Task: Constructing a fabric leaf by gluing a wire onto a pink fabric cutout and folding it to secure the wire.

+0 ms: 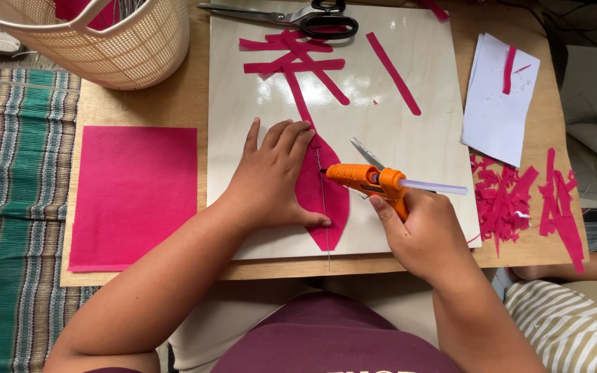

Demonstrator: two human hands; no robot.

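Petal-shaped pink piece (326, 200): matt, felt-like cloth. Glue gun (371, 181): smooth orange plastic, with a translucent glue stick (437, 186). Board (423, 138): pale, glossy, light reflected. Table (146, 107): bare matt wood. Basket (105, 41): cream woven plastic. Mat (15, 207): coarse striped cloth.

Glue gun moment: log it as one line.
left hand: pressing pink leaf shape | right hand: holding orange glue gun, nozzle at thin wire on leaf | surface: pale board

Bare forearms, no sleeves in view, left hand (271, 176), right hand (426, 231), maroon top (pale lettering), beige trousers
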